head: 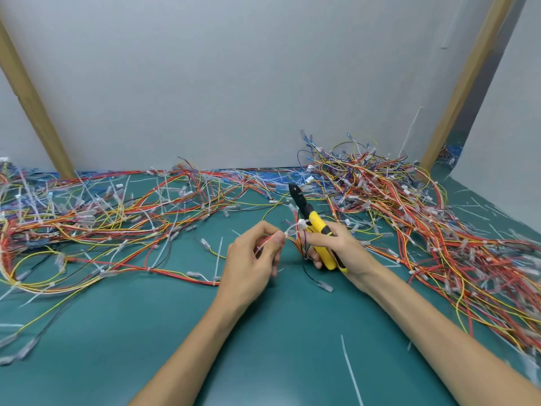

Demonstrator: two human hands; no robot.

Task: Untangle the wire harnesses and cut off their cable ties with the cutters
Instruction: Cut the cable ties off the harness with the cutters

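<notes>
Left hand (251, 259): pinched harness (292, 234) wires
Right hand (336, 247): gripped cutters (314, 227), tip up
Mat (263, 332): wire piles both sides

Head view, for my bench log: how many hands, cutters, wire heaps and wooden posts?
Hands: 2, left hand, right hand
Cutters: 1
Wire heaps: 2, left heap, right heap
Posts: 2, left post, right post
Total: 7

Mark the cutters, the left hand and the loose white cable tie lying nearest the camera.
cutters (315, 220), head view, on the yellow handle above the fingers.
left hand (251, 259), head view, on the back of the hand.
loose cable tie (350, 369), head view, midway along its strap.
</notes>
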